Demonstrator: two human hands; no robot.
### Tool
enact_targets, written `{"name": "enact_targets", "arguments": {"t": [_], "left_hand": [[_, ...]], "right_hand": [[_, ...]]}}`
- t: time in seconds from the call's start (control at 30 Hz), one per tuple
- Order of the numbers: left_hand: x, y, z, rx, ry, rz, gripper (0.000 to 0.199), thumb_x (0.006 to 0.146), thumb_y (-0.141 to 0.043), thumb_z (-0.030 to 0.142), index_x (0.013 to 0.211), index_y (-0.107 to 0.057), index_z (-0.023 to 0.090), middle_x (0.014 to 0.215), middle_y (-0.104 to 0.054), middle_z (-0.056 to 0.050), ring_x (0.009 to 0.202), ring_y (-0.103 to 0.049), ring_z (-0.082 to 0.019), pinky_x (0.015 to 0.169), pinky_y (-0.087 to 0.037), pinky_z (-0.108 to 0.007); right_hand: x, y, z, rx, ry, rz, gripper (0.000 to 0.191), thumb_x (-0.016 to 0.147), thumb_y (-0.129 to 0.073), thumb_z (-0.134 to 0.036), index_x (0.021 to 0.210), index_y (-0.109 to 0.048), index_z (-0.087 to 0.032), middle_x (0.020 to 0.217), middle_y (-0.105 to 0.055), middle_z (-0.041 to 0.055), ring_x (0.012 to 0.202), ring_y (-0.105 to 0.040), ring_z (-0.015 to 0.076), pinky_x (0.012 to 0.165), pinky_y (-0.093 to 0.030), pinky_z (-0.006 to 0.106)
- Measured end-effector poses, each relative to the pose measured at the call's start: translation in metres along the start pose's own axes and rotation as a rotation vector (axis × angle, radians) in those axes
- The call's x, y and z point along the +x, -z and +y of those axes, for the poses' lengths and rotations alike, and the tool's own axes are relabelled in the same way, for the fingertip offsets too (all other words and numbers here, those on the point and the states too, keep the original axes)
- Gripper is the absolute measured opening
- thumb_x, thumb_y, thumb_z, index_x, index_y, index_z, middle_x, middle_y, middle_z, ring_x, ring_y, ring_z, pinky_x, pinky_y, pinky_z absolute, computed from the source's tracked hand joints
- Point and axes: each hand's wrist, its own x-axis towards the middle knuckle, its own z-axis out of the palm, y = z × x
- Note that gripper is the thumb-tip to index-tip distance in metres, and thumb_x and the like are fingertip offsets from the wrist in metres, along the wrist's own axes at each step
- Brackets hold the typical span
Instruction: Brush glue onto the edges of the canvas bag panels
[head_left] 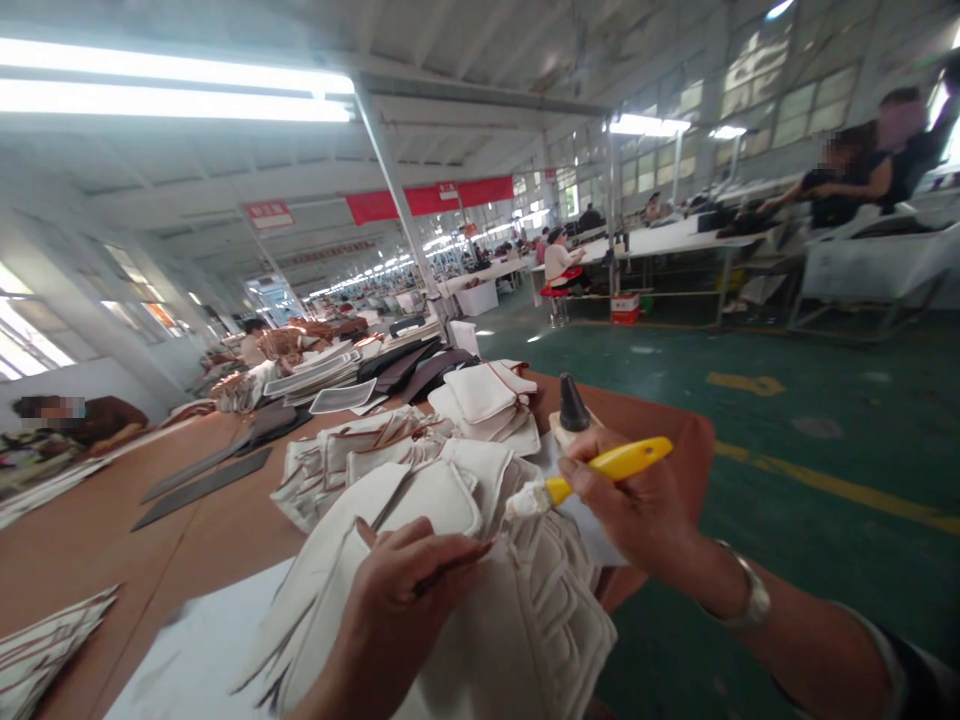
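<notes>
My right hand [634, 500] grips a brush by its yellow handle [637, 457]. The brush's whitish, coated bristles [527, 501] point left, close above a pile of white leather-like pieces [487, 620]. Low in the middle, my left hand [409, 590] is closed, with thumb and fingers pinching the edge of one white piece in the pile. Behind the right hand stands a dark cone-shaped nozzle [574, 405] on a pale base, partly hidden by that hand. More white pieces with brown edges [360, 455] lie stacked just beyond.
The brown table [202, 530] carries a white sheet [202, 640], dark strips [202, 488] and stacked panels [330, 370]. The table's right corner [701, 430] borders the green floor [787, 400]. Other people work at the far tables, and one person [82, 420] is at the left.
</notes>
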Motion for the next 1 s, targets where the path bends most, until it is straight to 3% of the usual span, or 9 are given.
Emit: {"name": "enact_targets", "arguments": {"t": [0.1,0.17,0.3,0.4,0.57,0.73,0.8,0.9,1.0], "left_hand": [[-0.006,-0.001,0.007,0.256,-0.361,0.161,0.018,0.096,-0.060,0.022,0.085,-0.075,0.023,0.061,-0.056,0.003,0.058,-0.051,-0.012,0.066,-0.035,-0.030],[-0.012,-0.001,0.008,0.405,-0.568,0.187,0.018,0.097,-0.056,0.015,0.088,-0.071,0.018,0.059,-0.053,0.004,0.055,-0.045,-0.012,0.064,-0.032,-0.032],[-0.023,-0.004,0.008,0.565,-0.804,0.215,0.021,0.098,-0.047,0.006,0.103,-0.067,0.009,0.066,-0.061,0.000,0.058,-0.045,-0.014,0.065,-0.033,-0.035],[-0.026,-0.009,0.008,0.630,-0.823,0.287,0.015,0.096,-0.053,0.004,0.099,-0.066,0.009,0.064,-0.062,0.001,0.058,-0.045,-0.014,0.065,-0.034,-0.036],[-0.027,-0.011,0.004,0.636,-0.797,0.271,0.020,0.099,-0.047,0.005,0.099,-0.066,0.008,0.063,-0.061,0.000,0.059,-0.045,-0.014,0.065,-0.033,-0.037],[-0.026,-0.009,-0.002,0.633,-0.837,0.218,0.019,0.099,-0.049,0.008,0.102,-0.068,0.008,0.065,-0.062,0.000,0.060,-0.045,-0.014,0.066,-0.032,-0.037],[-0.025,-0.009,-0.001,0.631,-0.844,0.220,0.018,0.098,-0.051,0.008,0.101,-0.068,0.008,0.066,-0.063,0.000,0.060,-0.046,-0.013,0.066,-0.031,-0.037],[-0.025,-0.009,0.001,0.635,-0.845,0.226,0.018,0.096,-0.050,0.005,0.098,-0.067,0.009,0.067,-0.063,-0.001,0.059,-0.045,-0.013,0.065,-0.031,-0.037],[-0.026,-0.005,0.001,0.610,-0.877,0.199,0.022,0.097,-0.044,0.006,0.099,-0.065,0.010,0.068,-0.062,-0.002,0.059,-0.046,-0.015,0.065,-0.033,-0.038]], "right_hand": [[0.004,0.008,0.000,0.159,-0.066,0.079,0.023,0.095,-0.065,-0.035,0.081,-0.060,-0.016,0.058,-0.045,-0.0022,0.048,-0.040,0.0088,0.045,-0.032,0.021],[0.006,0.013,-0.001,0.273,-0.108,0.076,0.022,0.095,-0.067,-0.034,0.083,-0.060,-0.017,0.057,-0.044,-0.0031,0.046,-0.039,0.0081,0.043,-0.030,0.020],[0.010,0.009,-0.002,0.403,-0.190,0.028,0.023,0.095,-0.068,-0.032,0.080,-0.059,-0.017,0.055,-0.045,-0.0037,0.042,-0.039,0.0064,0.041,-0.030,0.018],[0.013,0.001,-0.006,0.430,-0.199,-0.024,0.021,0.095,-0.067,-0.031,0.081,-0.059,-0.017,0.054,-0.045,-0.0045,0.042,-0.040,0.0059,0.040,-0.030,0.016],[0.015,0.007,-0.018,0.281,-0.154,-0.302,0.017,0.094,-0.064,-0.023,0.079,-0.060,-0.016,0.058,-0.048,-0.0042,0.048,-0.040,0.0049,0.044,-0.033,0.015],[0.017,0.013,-0.023,0.223,-0.065,-0.218,0.015,0.097,-0.062,-0.024,0.084,-0.060,-0.017,0.065,-0.048,-0.0044,0.052,-0.040,0.0047,0.047,-0.033,0.015],[0.019,0.009,-0.024,0.187,-0.069,-0.270,0.015,0.097,-0.061,-0.024,0.083,-0.059,-0.017,0.066,-0.050,-0.0038,0.054,-0.042,0.0057,0.048,-0.035,0.016],[0.023,0.004,-0.025,0.113,-0.112,-0.481,0.017,0.095,-0.059,-0.025,0.080,-0.058,-0.016,0.069,-0.051,-0.0018,0.059,-0.046,0.0079,0.052,-0.037,0.018],[0.026,0.001,-0.024,0.131,-0.119,-0.421,0.018,0.095,-0.060,-0.027,0.080,-0.059,-0.015,0.067,-0.050,-0.0023,0.059,-0.044,0.0075,0.051,-0.035,0.018]]}}
